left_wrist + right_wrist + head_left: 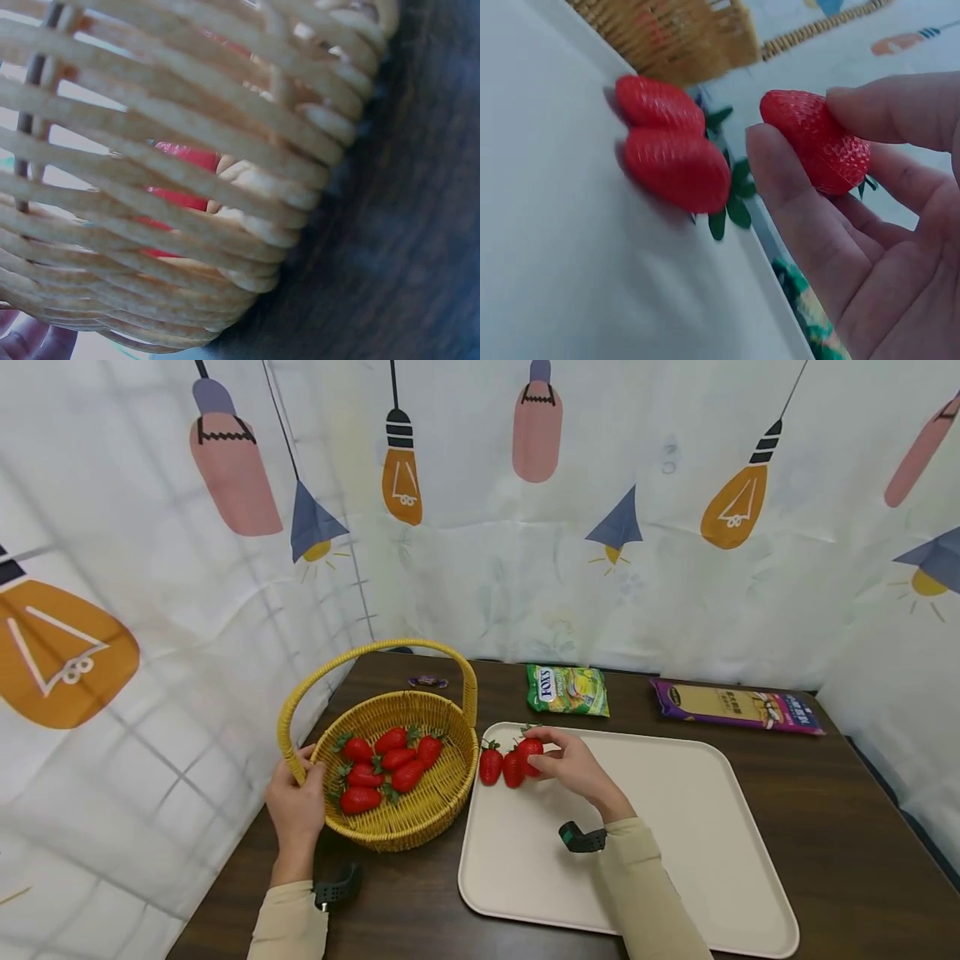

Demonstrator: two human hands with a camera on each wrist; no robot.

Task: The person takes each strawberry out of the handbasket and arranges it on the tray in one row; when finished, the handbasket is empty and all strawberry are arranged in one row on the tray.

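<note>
My left hand [294, 808] grips the yellow woven basket [397, 837] at its left rim, where the tall handle joins. Inside the basket lie several red strawberries [362, 801] with green leaves. In the left wrist view the basket's woven wall [172, 180] fills most of the picture, with red showing through the gaps. My right hand [576, 770] pinches a strawberry [810, 135] between thumb and fingers, over the tray's far left corner. Beside it, two more strawberries [679, 169] lie side by side on the cream tray [675, 827].
Behind the tray lies a green candy bag [567, 691], with a long purple and gold packet [738, 707] to its right. A small purple wrapped candy [427, 682] sits behind the basket. A patterned curtain [480, 560] hangs along the table's back and sides.
</note>
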